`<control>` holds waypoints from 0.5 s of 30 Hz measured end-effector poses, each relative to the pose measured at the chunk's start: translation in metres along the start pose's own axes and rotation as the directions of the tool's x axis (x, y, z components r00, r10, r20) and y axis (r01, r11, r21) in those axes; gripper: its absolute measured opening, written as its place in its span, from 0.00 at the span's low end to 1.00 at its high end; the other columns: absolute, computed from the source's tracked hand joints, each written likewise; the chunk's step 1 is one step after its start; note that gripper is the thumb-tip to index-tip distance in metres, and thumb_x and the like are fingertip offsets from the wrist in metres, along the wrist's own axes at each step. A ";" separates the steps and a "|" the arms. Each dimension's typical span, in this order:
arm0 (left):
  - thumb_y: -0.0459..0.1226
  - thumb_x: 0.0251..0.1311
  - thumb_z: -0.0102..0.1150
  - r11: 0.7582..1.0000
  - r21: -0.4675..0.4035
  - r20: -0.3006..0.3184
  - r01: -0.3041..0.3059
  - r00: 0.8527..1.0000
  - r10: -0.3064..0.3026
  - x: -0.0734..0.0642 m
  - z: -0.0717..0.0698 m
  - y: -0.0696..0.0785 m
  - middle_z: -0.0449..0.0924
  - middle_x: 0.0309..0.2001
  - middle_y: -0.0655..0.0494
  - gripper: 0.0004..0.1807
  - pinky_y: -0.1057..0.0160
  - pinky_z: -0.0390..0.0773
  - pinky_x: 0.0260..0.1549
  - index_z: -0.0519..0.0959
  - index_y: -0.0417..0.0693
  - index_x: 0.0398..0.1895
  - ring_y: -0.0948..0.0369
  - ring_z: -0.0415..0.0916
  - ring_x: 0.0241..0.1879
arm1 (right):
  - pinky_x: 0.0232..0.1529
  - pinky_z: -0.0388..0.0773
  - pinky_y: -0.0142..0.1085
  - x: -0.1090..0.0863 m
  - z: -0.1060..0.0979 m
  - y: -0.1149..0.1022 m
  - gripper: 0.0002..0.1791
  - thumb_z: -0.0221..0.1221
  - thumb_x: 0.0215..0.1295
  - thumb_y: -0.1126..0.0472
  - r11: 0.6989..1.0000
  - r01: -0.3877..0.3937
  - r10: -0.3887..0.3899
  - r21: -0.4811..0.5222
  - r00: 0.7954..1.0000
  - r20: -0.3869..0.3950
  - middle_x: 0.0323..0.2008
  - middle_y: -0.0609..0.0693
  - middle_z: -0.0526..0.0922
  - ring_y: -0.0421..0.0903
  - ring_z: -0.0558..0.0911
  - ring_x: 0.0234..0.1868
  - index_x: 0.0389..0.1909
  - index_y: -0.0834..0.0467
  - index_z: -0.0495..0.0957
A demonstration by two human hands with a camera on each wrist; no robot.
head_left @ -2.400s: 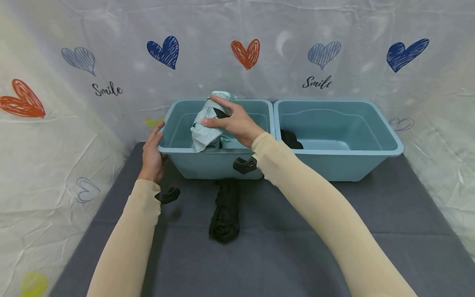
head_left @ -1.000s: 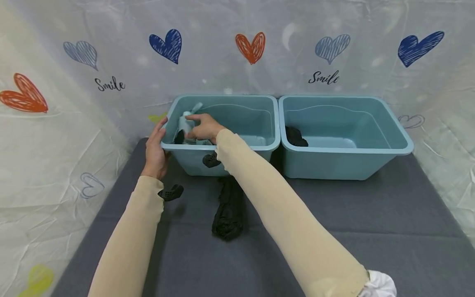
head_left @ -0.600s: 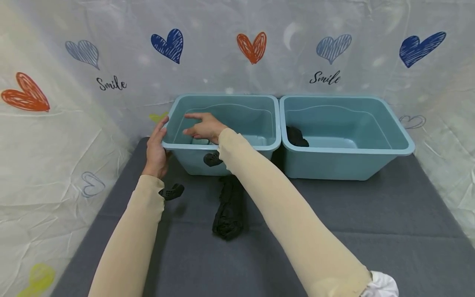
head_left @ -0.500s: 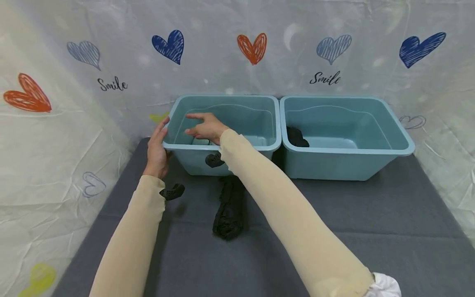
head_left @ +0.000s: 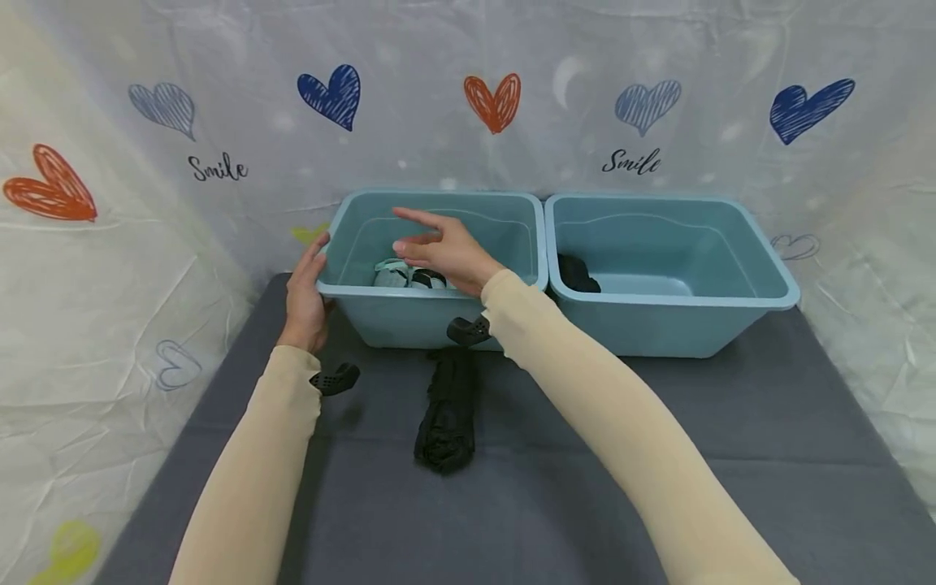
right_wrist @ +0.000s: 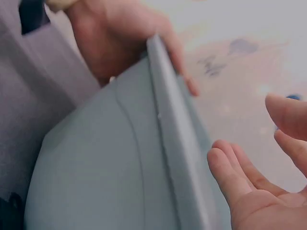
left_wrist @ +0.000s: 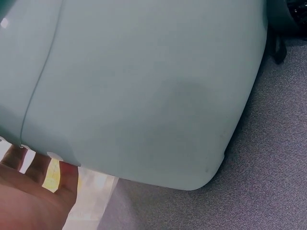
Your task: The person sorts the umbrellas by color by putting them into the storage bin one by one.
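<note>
My right hand point(head_left: 457, 252) hovers over the left blue bin point(head_left: 351, 291), fingers spread, holding nothing. Below it, partly hidden by the hand and the front rim, pale blue bundles with black parts lie in the bin; one, a folded umbrella point(head_left: 392, 274), has a strap loop. At the bin's left end, my left hand point(head_left: 305, 301) rests against the outside, fingertips at the rim. The left wrist view shows its fingers point(left_wrist: 67, 179) touching the wall. In front of the bin, a black folded umbrella point(head_left: 444, 418) lies on the table.
A second blue bin point(head_left: 658, 329) stands right beside the first, with a black bundle point(head_left: 576, 274) inside at its left end. Both bins are on a dark grey cloth point(head_left: 585, 487). Behind them hangs a white curtain point(head_left: 409, 97) printed with hearts.
My right hand carried the pale blue umbrella down into the left bin and let go of it. Since then it has risen and moved right. My left hand has stayed at the bin's end.
</note>
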State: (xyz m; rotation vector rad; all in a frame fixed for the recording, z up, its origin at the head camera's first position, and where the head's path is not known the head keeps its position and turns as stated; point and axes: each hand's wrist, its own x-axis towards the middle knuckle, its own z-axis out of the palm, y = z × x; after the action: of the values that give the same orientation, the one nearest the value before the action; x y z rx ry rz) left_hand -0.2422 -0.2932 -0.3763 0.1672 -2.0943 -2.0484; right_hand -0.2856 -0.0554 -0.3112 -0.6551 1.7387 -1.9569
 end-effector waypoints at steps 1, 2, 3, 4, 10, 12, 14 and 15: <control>0.51 0.81 0.34 1.000 -0.003 -0.002 0.002 1.000 -0.002 0.000 0.000 0.000 0.52 0.79 0.57 0.27 0.39 0.52 0.69 0.58 0.68 0.80 0.51 0.53 0.74 | 0.61 0.73 0.41 -0.007 -0.002 -0.001 0.34 0.58 0.74 0.69 1.000 0.025 -0.025 0.007 1.000 0.002 0.63 0.63 0.75 0.57 0.76 0.64 0.77 0.51 0.63; 0.51 0.81 0.34 1.000 -0.008 -0.005 0.005 1.000 -0.006 0.000 0.000 0.000 0.53 0.79 0.57 0.27 0.39 0.52 0.69 0.58 0.68 0.80 0.52 0.54 0.74 | 0.62 0.73 0.41 -0.014 -0.003 -0.002 0.33 0.57 0.74 0.69 0.999 0.049 -0.049 0.018 0.999 0.009 0.62 0.64 0.75 0.57 0.76 0.64 0.78 0.51 0.63; 0.51 0.81 0.34 1.000 -0.014 -0.008 0.008 1.000 -0.009 0.000 -0.001 0.000 0.53 0.78 0.57 0.27 0.40 0.52 0.69 0.58 0.68 0.80 0.52 0.55 0.73 | 0.62 0.72 0.41 -0.021 -0.005 -0.003 0.33 0.57 0.74 0.69 0.997 0.067 -0.067 0.025 0.998 0.017 0.63 0.64 0.75 0.57 0.76 0.64 0.78 0.51 0.63; 0.51 0.81 0.34 1.000 -0.015 -0.011 0.011 1.000 -0.011 0.000 -0.001 0.000 0.54 0.78 0.57 0.27 0.40 0.53 0.69 0.58 0.68 0.80 0.53 0.55 0.73 | 0.63 0.72 0.41 -0.029 -0.006 -0.004 0.33 0.57 0.74 0.69 0.996 0.082 -0.083 0.028 0.996 0.026 0.62 0.64 0.75 0.56 0.76 0.64 0.78 0.51 0.63; 0.50 0.81 0.34 1.000 -0.019 -0.011 0.019 1.000 -0.019 0.004 -0.003 -0.004 0.54 0.78 0.56 0.27 0.40 0.53 0.68 0.57 0.66 0.80 0.53 0.55 0.72 | 0.63 0.72 0.43 -0.075 -0.010 -0.006 0.34 0.57 0.74 0.70 0.991 0.134 -0.135 0.015 0.988 0.069 0.63 0.62 0.77 0.53 0.78 0.62 0.78 0.51 0.63; 0.50 0.81 0.33 1.000 -0.022 -0.006 0.016 1.000 -0.016 0.005 -0.003 -0.004 0.54 0.78 0.56 0.27 0.40 0.53 0.68 0.57 0.66 0.81 0.52 0.55 0.72 | 0.64 0.71 0.44 -0.088 -0.011 -0.002 0.34 0.57 0.74 0.70 0.990 0.139 -0.140 0.012 0.987 0.080 0.63 0.62 0.76 0.54 0.78 0.62 0.78 0.51 0.63; 0.50 0.81 0.34 1.000 -0.022 -0.005 0.015 1.000 -0.015 0.005 -0.002 -0.004 0.54 0.78 0.56 0.27 0.40 0.53 0.68 0.57 0.66 0.81 0.52 0.56 0.72 | 0.64 0.71 0.42 -0.101 -0.012 0.004 0.33 0.57 0.75 0.69 0.991 0.133 -0.133 -0.001 0.987 0.088 0.64 0.63 0.76 0.54 0.78 0.63 0.78 0.51 0.63; 0.50 0.81 0.33 1.000 -0.023 -0.003 0.016 1.000 -0.016 0.005 -0.002 -0.004 0.54 0.78 0.56 0.27 0.40 0.53 0.68 0.57 0.66 0.81 0.52 0.56 0.72 | 0.64 0.70 0.42 -0.107 -0.013 0.008 0.33 0.57 0.75 0.69 0.992 0.127 -0.125 -0.007 0.988 0.090 0.64 0.64 0.76 0.55 0.78 0.63 0.78 0.51 0.63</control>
State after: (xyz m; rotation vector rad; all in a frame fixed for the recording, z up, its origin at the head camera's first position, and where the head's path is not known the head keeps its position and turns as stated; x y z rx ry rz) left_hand -0.2472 -0.2964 -0.3801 0.1838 -2.0728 -2.0788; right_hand -0.2086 0.0186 -0.3263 -0.8629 1.6937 -1.9688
